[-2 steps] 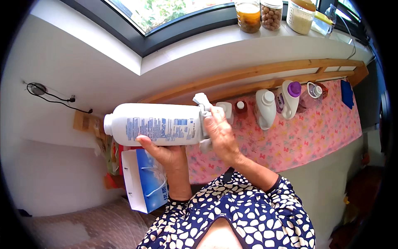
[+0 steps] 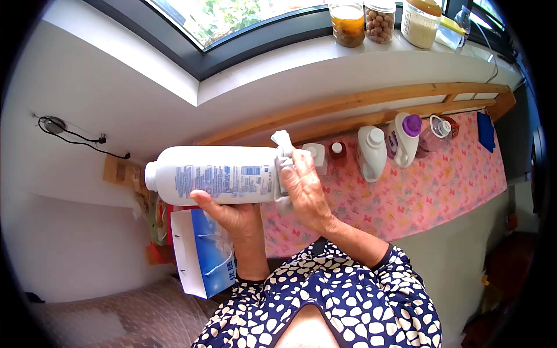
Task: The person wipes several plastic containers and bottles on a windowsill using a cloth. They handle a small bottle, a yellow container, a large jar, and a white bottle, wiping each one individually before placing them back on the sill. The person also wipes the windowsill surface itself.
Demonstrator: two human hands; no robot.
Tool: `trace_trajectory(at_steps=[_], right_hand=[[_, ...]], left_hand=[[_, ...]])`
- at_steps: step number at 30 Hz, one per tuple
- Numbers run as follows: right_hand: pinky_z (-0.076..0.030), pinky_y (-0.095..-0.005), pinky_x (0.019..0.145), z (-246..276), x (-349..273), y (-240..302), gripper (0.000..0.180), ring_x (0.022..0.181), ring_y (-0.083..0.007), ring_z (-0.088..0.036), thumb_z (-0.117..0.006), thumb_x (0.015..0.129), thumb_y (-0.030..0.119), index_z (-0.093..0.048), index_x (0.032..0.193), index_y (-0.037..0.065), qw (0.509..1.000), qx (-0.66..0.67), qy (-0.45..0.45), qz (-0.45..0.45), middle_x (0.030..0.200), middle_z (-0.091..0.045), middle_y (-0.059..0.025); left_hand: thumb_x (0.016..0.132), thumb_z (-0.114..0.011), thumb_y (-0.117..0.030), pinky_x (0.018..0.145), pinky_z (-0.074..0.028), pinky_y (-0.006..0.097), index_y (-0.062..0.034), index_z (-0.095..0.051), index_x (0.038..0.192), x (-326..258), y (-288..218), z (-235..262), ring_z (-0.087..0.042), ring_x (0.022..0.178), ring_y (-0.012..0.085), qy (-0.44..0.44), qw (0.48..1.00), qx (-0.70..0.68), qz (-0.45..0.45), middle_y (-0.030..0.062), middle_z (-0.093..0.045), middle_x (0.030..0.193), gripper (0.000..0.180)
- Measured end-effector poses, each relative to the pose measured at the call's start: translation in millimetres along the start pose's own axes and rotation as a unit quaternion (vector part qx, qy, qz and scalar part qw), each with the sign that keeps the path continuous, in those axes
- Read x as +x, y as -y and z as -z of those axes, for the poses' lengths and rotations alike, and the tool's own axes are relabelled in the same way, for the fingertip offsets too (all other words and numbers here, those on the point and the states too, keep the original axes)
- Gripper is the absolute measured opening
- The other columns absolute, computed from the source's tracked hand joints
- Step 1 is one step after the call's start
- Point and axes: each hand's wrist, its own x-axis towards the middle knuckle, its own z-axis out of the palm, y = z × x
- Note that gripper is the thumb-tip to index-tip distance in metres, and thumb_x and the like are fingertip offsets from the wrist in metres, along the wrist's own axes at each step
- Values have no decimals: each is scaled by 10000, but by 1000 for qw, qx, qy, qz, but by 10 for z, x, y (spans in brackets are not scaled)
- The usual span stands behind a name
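A large white plastic bottle (image 2: 223,162) lies sideways in the air, its neck to the left and its base to the right. My left hand (image 2: 229,216) grips it from below, the thumb across the printed side; the other fingers are hidden behind it. At the base end, my right hand (image 2: 307,188) presses a crumpled grey-white cloth (image 2: 282,149) against the bottle's bottom. Beyond that hand a small white container (image 2: 315,153) and a little dark-red bottle with a white cap (image 2: 337,149) stand on the pink patterned cover (image 2: 371,203).
Farther right on the cover stand a white jug (image 2: 371,153), a white bottle with a purple cap (image 2: 406,139), a clear handled bottle (image 2: 435,136) and a blue cloth (image 2: 485,132). Jars (image 2: 380,23) line the windowsill. A blue-white paper bag (image 2: 209,255) stands below my left hand.
The cloth and my right hand have shifted very slightly left at the bottle's base. The bottle sits a touch lower, still in my left hand.
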Motion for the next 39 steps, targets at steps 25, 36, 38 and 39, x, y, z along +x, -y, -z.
trace_trajectory(at_steps=[25, 36, 38, 39], right_hand=[[-469, -359, 754, 319, -292, -74, 291, 877, -279, -563, -559, 864, 95, -565, 1121, -41, 970, -10, 241, 25, 975, -547, -174], [-456, -420, 835, 187, 101, 309, 574, 972, -300, -494, -700, 704, 180, -566, 1249, 60, 912, -239, 135, 306, 1129, -486, -135], [-480, -398, 815, 181, 191, 314, 454, 988, -310, -499, -637, 797, 156, -565, 1229, 34, 935, -181, 141, 269, 1104, -497, -156], [-483, -389, 805, 168, 222, 226, 386, 974, -313, -517, -609, 830, 147, -577, 1190, 13, 956, -143, 129, 221, 1073, -514, -171]], left_hand=[[828, -552, -613, 860, -550, 481, -115, -392, 1348, 143, -125, 9, -596, 1091, 301, -25, 997, -72, -32, 154, -568, 1202, 738], [800, -465, -713, 865, -529, 405, -124, -441, 1322, 0, 219, 412, -615, 1013, 238, 140, 983, -60, 98, 89, -598, 1161, 787], [803, -537, -655, 868, -544, 415, -116, -437, 1330, 0, 280, 539, -616, 1048, 247, 128, 980, -118, 95, 104, -597, 1195, 760], [805, -558, -632, 860, -551, 421, -114, -436, 1333, 7, 286, 585, -619, 1052, 255, 128, 980, -116, 94, 113, -595, 1204, 750]])
